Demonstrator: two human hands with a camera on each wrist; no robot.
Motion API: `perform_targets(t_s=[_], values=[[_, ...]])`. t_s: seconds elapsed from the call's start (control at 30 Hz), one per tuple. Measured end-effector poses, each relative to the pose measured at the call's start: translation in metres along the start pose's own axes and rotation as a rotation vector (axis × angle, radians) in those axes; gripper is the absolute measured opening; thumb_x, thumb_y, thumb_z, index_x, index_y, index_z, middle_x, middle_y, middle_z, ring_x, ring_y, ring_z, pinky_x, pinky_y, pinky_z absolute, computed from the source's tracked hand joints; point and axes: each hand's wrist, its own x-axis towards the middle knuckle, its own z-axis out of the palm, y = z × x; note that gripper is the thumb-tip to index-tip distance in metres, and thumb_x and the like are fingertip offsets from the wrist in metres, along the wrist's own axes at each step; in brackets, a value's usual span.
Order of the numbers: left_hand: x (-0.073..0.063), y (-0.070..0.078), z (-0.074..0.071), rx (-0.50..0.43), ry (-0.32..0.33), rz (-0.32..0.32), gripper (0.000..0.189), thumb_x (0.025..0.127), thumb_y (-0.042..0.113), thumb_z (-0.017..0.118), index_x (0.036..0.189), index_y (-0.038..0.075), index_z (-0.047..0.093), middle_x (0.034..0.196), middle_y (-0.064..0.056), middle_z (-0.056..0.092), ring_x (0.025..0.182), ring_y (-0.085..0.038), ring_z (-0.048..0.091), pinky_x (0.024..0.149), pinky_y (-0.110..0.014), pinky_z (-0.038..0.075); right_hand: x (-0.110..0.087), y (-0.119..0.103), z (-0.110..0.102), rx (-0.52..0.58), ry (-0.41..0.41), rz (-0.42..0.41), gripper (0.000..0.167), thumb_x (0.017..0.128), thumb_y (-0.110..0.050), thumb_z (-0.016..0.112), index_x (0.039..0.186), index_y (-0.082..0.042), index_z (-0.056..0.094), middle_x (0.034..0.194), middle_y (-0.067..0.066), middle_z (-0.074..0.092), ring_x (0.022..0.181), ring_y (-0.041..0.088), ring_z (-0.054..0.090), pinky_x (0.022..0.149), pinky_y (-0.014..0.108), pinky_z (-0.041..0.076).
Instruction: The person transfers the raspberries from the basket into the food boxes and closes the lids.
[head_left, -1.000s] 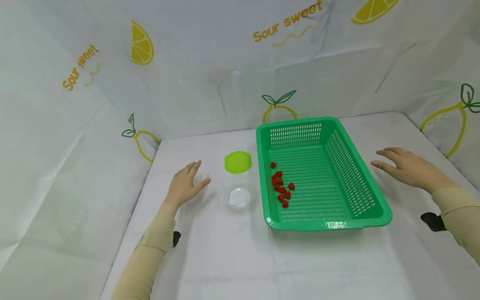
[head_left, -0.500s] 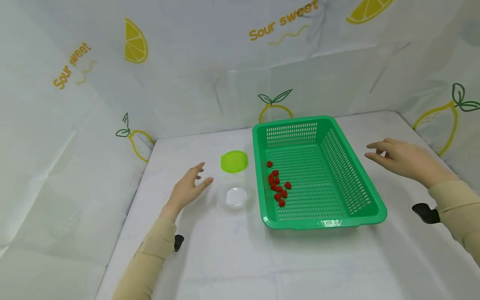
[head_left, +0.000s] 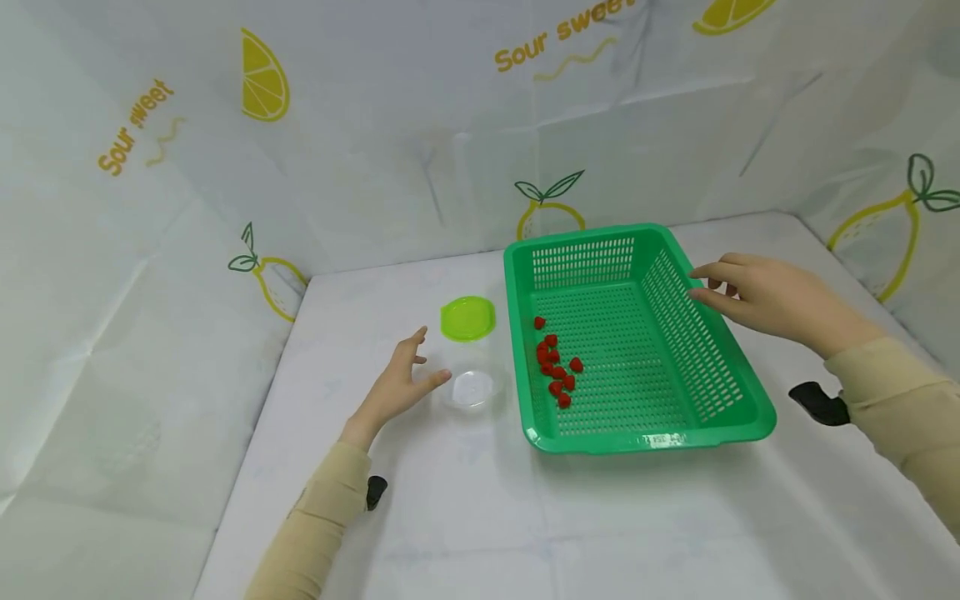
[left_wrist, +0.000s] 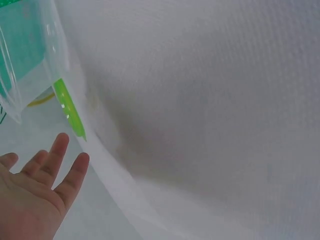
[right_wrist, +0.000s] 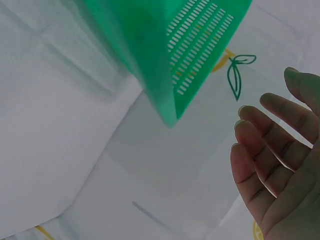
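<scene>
My left hand (head_left: 401, 385) hovers just left of a clear plastic tub (head_left: 472, 390), thumb apart from the fingers and holding nothing. Behind the tub lies a lime-green lid (head_left: 467, 318), seen edge-on as a green strip (left_wrist: 70, 109) in the left wrist view. A green slotted basket (head_left: 645, 440) stands right of the tub. Several small red pieces, perhaps raspberries or strawberries (head_left: 558, 372), lie along its left side. At the basket's right rim is my right hand (head_left: 765, 298), raised, with loosely bent fingers (right_wrist: 255, 140) and nothing in them.
White cloth covers the table (head_left: 465, 500). A white backdrop (head_left: 390, 167) printed with lemons rises behind and at both sides. Black wrist devices (head_left: 820, 403) sit under both sleeves.
My right hand has moved left, from beyond the basket to its right rim. My left hand has shifted right, closer to the clear tub. The basket and red pieces stay put.
</scene>
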Motion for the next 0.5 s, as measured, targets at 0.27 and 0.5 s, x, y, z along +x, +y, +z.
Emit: perform_targets(t_s=[0.27, 0.5], values=[[0.005, 0.0, 0.014, -0.076, -0.043, -0.025, 0.109, 0.068, 0.067, 0.067, 0.148, 0.037, 0.001, 0.151, 0.002, 0.021, 0.132, -0.022, 0.038, 0.102, -0.052, 0.038, 0.02, -0.028, -0.001, 0.052, 0.034, -0.061, 0.032, 0.091, -0.032, 0.058, 0.116, -0.012, 0.064, 0.089, -0.002, 0.061, 0.07, 0.011, 0.052, 0.062, 0.029, 0.044], [0.004, -0.002, 0.025, -0.13, -0.07, -0.022, 0.12, 0.062, 0.056, 0.079, 0.148, 0.036, -0.003, 0.152, -0.002, 0.02, 0.139, -0.025, 0.027, 0.11, -0.053, 0.028, 0.04, -0.042, 0.015, 0.126, -0.027, -0.092, 0.031, 0.092, -0.029, 0.059, 0.117, -0.011, 0.064, 0.086, -0.001, 0.062, 0.07, 0.011, 0.05, 0.062, 0.028, 0.043]])
